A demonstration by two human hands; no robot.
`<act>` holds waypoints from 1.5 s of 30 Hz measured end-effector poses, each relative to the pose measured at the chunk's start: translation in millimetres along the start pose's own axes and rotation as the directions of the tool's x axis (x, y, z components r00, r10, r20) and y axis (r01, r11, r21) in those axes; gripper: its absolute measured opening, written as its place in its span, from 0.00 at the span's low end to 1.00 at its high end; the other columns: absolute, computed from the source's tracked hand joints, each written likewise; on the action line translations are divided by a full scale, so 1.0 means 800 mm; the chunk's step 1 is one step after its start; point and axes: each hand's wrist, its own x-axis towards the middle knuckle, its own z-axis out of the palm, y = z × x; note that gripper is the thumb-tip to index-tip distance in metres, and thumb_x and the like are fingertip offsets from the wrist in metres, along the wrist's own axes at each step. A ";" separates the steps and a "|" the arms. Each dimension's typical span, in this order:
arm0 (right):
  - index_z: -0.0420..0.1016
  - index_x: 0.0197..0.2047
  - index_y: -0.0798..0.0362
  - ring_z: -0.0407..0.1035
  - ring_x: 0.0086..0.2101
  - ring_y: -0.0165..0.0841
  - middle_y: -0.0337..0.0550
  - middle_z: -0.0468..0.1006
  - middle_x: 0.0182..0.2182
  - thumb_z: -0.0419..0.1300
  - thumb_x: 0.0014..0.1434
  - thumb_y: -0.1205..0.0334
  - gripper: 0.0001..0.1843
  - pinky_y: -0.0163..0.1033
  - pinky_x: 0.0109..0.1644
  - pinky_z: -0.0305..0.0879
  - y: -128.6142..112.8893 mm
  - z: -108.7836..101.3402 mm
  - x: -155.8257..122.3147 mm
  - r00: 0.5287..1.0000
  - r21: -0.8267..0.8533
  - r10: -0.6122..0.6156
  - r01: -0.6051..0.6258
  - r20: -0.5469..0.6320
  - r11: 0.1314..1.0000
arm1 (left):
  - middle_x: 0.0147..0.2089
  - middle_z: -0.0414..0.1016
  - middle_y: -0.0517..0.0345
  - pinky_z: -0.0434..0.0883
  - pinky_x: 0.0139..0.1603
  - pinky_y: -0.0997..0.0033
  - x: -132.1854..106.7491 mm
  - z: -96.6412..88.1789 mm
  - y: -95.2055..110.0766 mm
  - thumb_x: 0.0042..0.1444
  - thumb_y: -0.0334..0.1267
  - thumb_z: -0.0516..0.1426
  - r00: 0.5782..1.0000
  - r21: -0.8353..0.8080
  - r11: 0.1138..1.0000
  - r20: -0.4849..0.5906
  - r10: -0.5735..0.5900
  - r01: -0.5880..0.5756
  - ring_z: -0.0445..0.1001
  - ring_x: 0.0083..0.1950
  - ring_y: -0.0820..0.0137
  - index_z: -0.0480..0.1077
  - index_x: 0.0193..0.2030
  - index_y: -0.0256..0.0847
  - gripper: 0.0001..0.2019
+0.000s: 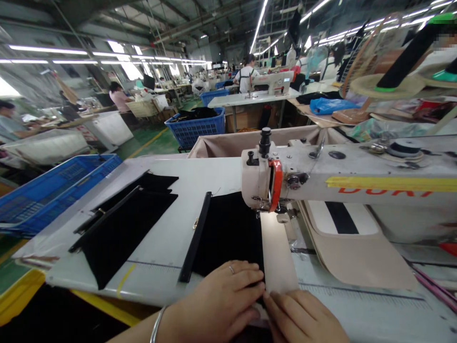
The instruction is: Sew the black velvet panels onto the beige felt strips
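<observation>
A black fabric panel with a dark bound edge and a small metal piece lies on the sewing machine table. Along its right side a cream strip runs up under the needle area of the sewing machine. My left hand, with a ring and a bracelet, is closed on the panel's near right edge, fingers together. Beside it, my right hand has its fingers closed on the near end of the cream strip, where strip and panel meet. Both thumbs are partly hidden, and the fabric below the hands is mostly covered.
More black panels lie at the table's left. Beige pieces with a black stripe rest under the machine arm. Blue crates stand beyond the left edge, and a yellow-rimmed bin sits below. Co-workers sit farther back.
</observation>
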 end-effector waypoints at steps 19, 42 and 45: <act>0.76 0.45 0.50 0.70 0.43 0.33 0.37 0.78 0.43 0.56 0.62 0.63 0.10 0.39 0.52 0.67 0.017 -0.023 0.010 0.995 0.062 0.071 -0.076 0.072 0.995 | 0.57 0.72 0.56 0.61 0.67 0.65 0.002 0.019 -0.020 0.65 0.30 0.50 0.995 -0.073 0.994 -0.057 0.082 -0.086 0.66 0.61 0.69 0.68 0.51 0.37 0.11; 0.67 0.58 0.54 0.64 0.50 0.41 0.46 0.71 0.51 0.55 0.62 0.60 0.22 0.50 0.55 0.62 0.042 0.007 0.045 0.922 -0.111 0.271 -0.250 0.276 0.962 | 0.58 0.71 0.50 0.60 0.67 0.65 0.057 0.016 -0.095 0.64 0.26 0.49 0.993 0.115 0.990 -0.074 0.086 -0.077 0.66 0.62 0.69 0.68 0.52 0.34 0.13; 0.66 0.59 0.57 0.63 0.50 0.42 0.48 0.71 0.51 0.55 0.62 0.59 0.23 0.50 0.56 0.62 0.048 0.011 0.054 0.919 -0.147 0.278 -0.245 0.280 0.958 | 0.57 0.71 0.51 0.62 0.66 0.65 0.066 0.014 -0.103 0.63 0.25 0.49 0.994 0.087 0.994 -0.086 0.066 -0.058 0.67 0.61 0.69 0.69 0.51 0.35 0.13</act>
